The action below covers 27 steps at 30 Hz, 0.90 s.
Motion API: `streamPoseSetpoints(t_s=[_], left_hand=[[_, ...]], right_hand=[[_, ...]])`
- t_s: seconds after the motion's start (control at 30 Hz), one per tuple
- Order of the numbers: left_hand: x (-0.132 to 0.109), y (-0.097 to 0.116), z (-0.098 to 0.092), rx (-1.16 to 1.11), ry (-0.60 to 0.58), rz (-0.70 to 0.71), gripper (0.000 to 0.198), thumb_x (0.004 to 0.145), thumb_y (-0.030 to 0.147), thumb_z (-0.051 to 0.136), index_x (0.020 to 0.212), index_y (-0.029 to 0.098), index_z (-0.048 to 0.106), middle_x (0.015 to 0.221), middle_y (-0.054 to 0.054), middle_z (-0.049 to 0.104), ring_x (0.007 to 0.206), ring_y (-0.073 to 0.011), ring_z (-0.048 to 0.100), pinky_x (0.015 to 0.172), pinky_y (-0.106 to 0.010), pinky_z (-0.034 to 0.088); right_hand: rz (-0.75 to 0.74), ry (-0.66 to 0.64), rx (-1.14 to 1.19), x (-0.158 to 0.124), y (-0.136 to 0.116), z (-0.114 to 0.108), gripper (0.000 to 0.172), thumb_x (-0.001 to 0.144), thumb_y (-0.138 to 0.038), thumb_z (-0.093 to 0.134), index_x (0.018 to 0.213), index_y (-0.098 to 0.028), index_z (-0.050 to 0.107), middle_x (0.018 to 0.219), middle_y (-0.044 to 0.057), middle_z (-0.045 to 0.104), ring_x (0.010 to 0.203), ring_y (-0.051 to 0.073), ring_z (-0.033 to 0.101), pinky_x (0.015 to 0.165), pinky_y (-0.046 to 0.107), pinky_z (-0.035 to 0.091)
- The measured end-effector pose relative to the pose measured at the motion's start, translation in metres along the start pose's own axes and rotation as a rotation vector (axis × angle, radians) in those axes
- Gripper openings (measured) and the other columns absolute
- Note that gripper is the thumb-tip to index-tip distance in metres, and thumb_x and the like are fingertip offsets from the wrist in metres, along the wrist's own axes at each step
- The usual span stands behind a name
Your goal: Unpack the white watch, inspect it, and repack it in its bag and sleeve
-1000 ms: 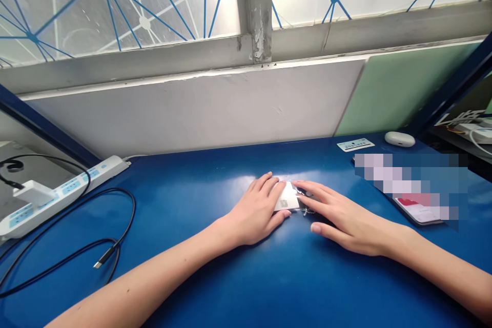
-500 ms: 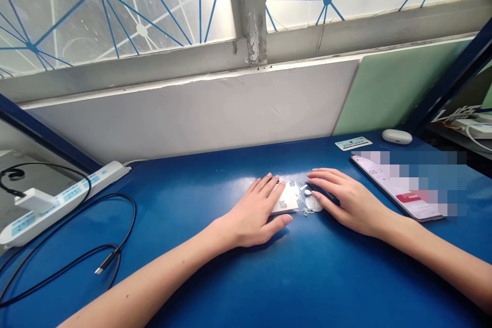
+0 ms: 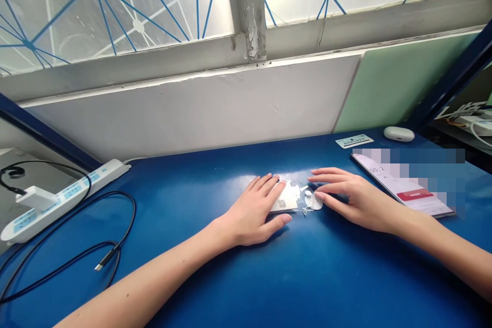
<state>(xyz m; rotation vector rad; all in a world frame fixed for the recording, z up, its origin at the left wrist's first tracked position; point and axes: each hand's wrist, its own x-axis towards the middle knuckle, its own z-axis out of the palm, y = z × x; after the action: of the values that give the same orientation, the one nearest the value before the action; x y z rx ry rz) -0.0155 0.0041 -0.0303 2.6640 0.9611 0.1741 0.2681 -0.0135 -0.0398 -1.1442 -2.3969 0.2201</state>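
Observation:
My left hand point(image 3: 255, 210) lies palm down with its fingers spread over a small clear plastic packet. Inside or under the plastic is a white card point(image 3: 288, 197) bearing a square printed code; my fingers hide its left part. To the right of the card sits a round whitish disc point(image 3: 315, 202), with a small white piece point(image 3: 308, 193) by its upper left edge. Clear bits point(image 3: 305, 211) lie below. My right hand point(image 3: 348, 195) hovers at the disc's right side, fingers stretched and apart, holding nothing visible. Whether its index finger or thumb touches the disc I cannot tell.
A phone point(image 3: 411, 192), partly blurred, lies right of my right hand. Behind it are a card point(image 3: 354, 141) and a white earbud case point(image 3: 398, 134). At left stand a power strip point(image 3: 73, 192) with a plugged charger point(image 3: 36, 200) and a looped black cable point(image 3: 134, 215).
My right hand has shifted slightly right, uncovering more of the round disc. My left hand stays flat on the packet. The view has tilted a little.

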Motion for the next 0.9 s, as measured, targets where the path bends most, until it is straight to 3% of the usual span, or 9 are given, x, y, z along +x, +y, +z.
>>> streamPoseSetpoints(t_s=[0.17,0.33,0.5,0.7,0.9], left_hand=[[-0.001,-0.001,0.001,-0.024,0.028,0.002,0.077,0.100,0.055,0.040,0.160,0.014,0.013,0.165,-0.017,0.022,0.153,-0.0332,0.019,0.123,-0.054,0.020],[0.000,0.001,0.000,-0.008,0.006,0.017,0.072,0.101,0.054,0.039,0.156,0.010,0.022,0.163,-0.020,0.024,0.154,-0.0324,0.016,0.124,-0.053,0.017],[-0.001,0.003,0.000,-0.021,0.032,0.031,0.065,0.101,0.048,0.042,0.153,0.012,0.027,0.164,-0.022,0.022,0.154,-0.0320,0.017,0.123,-0.055,0.019],[0.000,0.003,-0.001,0.007,0.004,0.033,0.064,0.101,0.051,0.042,0.152,0.014,0.032,0.162,-0.019,0.030,0.153,-0.0332,0.020,0.123,-0.056,0.018],[0.001,0.001,0.001,0.021,0.019,0.030,0.053,0.104,0.042,0.039,0.150,0.017,0.038,0.161,-0.015,0.034,0.153,-0.0309,0.022,0.123,-0.055,0.020]], right_hand=[[-0.007,0.028,0.108,0.003,-0.001,0.000,0.028,0.098,-0.031,0.053,0.111,-0.021,0.075,0.120,0.011,0.075,0.119,0.029,0.065,0.098,0.046,0.057],[-0.036,0.036,0.156,0.003,0.001,0.005,0.033,0.097,-0.031,0.056,0.126,-0.022,0.069,0.133,0.013,0.067,0.125,0.029,0.061,0.102,0.046,0.054],[-0.102,-0.036,0.083,0.000,-0.006,0.008,0.050,0.096,-0.024,0.055,0.146,-0.024,0.051,0.142,0.011,0.062,0.134,0.030,0.054,0.105,0.049,0.053],[-0.109,0.036,-0.100,-0.003,-0.014,0.009,0.042,0.097,-0.023,0.053,0.138,-0.018,0.058,0.131,0.012,0.069,0.130,0.031,0.057,0.103,0.049,0.055],[-0.121,0.049,-0.108,-0.001,-0.016,0.015,0.031,0.098,-0.022,0.051,0.123,-0.019,0.068,0.121,0.009,0.075,0.123,0.029,0.063,0.097,0.046,0.059]])
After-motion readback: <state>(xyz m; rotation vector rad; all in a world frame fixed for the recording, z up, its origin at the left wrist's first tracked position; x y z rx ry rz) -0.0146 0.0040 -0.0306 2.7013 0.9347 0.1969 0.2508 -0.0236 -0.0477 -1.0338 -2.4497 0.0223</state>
